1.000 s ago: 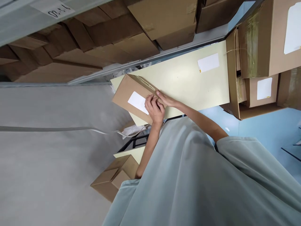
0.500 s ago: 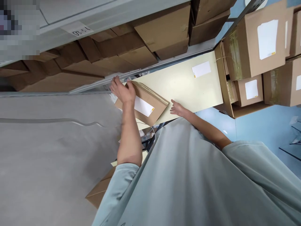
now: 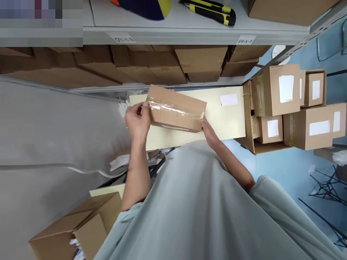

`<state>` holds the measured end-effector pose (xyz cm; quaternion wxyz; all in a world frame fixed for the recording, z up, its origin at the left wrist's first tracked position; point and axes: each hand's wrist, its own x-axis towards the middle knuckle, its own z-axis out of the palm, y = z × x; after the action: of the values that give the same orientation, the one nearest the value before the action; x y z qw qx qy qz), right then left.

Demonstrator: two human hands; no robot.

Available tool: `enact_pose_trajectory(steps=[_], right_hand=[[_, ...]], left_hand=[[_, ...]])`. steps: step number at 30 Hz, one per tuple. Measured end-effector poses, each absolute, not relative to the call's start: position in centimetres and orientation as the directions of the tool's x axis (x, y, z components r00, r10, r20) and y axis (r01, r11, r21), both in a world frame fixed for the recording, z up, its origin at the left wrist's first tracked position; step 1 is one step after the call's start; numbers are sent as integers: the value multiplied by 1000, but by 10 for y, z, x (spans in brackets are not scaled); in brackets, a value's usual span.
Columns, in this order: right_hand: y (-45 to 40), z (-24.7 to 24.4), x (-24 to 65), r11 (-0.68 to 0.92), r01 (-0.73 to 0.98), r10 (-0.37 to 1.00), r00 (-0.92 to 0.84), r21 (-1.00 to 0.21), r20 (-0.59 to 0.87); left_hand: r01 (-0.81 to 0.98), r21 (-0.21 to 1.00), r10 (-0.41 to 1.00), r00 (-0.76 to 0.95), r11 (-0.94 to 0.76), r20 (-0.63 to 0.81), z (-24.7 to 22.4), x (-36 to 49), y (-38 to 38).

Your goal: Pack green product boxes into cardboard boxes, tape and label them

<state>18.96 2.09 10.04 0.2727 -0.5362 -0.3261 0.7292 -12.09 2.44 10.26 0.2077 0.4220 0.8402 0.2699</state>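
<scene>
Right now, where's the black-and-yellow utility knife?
In the head view, the black-and-yellow utility knife lies at the top, just right of centre, on the grey metal shelf, between a navy-and-yellow object and a brown cardboard box.

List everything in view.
Taped box: 1, brown, centre
Worktop: 1, cream, beneath box
Paper: 1, white, on worktop
Shelf: 1, grey, top
Shelf tags: 2, white, shelf edge
Utility knife: 1, black-yellow, on shelf
Unclear object: 1, multicoloured, on shelf
Stored boxes: several, brown, on and under shelf
Large carton: 1, brown, worktop's right end
Labelled boxes: several, brown, right
Open box: 1, brown, lower left
Cable: 1, whitish, left
Floor: 1, blue, right
Rods: several, black, lower right
Shirt: 1, greyish, bottom
Left hand: 1, bare, box's left end
Right hand: 1, bare, box's right end
</scene>
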Motion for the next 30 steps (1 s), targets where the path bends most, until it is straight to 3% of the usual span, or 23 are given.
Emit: enact_pose_trajectory(steps=[2, 4, 9, 11, 15, 19, 25, 30], right_hand=[[30, 107, 206, -500, 109, 836, -200, -859, -512], [43, 105, 221, -408, 257, 876, -162, -876, -455], [70, 83, 258, -251, 595, 877, -193, -764, -439], [77, 76, 268, -206, 670, 871, -206, -713, -445], [81, 66, 259, -224, 680, 877, -172, -698, -450], [76, 56, 223, -366, 679, 828, -73, -636, -555], [72, 42, 227, -384, 611, 870, -13, -693, -493], [79, 47, 255, -416, 574, 797, -145, -706, -587]], left_hand=[[542, 657, 784, -608, 524, -124, 96, -98, 4], [494, 669, 753, -640, 555, -153, 81, -73, -12], [413, 607, 709, -582, 679, -397, 49, -30, -30], [439, 611, 732, -561, 659, -387, 47, -16, -31], [545, 640, 816, -523, 542, -245, 51, 23, -18], [530, 610, 777, -578, 589, -248, 49, 59, 2], [500, 599, 737, -631, 626, -243, 42, 39, 3], [279, 701, 714, -529, 656, -458, 35, -12, -7]])
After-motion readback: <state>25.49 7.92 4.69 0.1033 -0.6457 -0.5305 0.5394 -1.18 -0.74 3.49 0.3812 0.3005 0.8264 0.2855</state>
